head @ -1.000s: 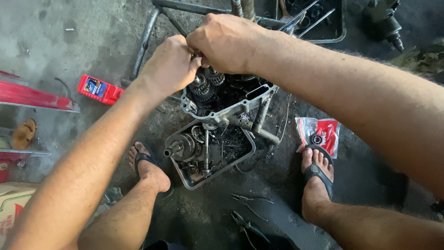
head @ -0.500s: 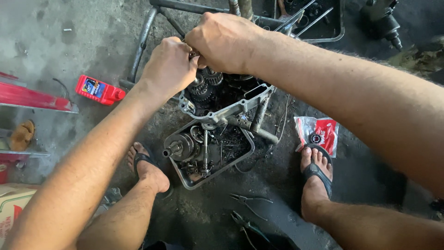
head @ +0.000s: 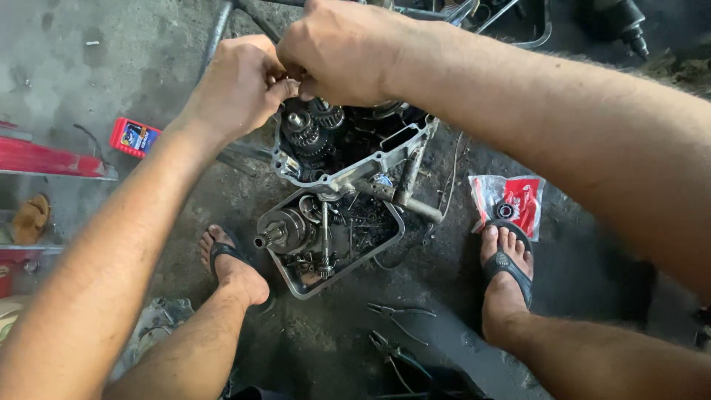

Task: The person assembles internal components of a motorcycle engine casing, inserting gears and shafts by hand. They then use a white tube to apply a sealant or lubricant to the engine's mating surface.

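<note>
Both hands have barely shifted, still meeting above the gears point(head: 307, 126). Left hand point(head: 238, 87) pinches something small, too hidden to name; right hand point(head: 342, 50) curls closed beside it, contents unseen. Engine case point(head: 348, 159) sits just below.

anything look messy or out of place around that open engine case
Nothing looks broken. Loose parts are heaped in the metal tray below the engine case, and two pliers lie on the dirty floor between the feet. Both hands, left hand and right hand, meet over the gears.
</note>
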